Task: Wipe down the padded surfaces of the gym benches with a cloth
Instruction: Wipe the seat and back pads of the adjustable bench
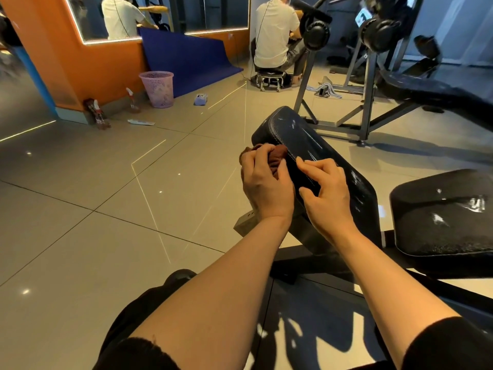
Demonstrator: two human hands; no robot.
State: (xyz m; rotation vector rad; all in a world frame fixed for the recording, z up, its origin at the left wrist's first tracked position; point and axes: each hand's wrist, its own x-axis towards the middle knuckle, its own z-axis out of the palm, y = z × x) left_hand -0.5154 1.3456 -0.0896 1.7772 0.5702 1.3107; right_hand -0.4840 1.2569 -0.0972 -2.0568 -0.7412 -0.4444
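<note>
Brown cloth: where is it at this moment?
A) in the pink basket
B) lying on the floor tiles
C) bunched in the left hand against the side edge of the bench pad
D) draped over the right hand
C: the left hand grips the brown cloth against the bench pad edge; the right hand rests its fingers on the pad.

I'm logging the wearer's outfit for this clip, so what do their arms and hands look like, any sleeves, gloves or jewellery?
Both forearms are bare from the upper arm down. Each arm has a short black sleeve showing at the bottom of the picture. The left hand and right hand wear no gloves, and no watch, rings or wristbands can be seen.
</note>
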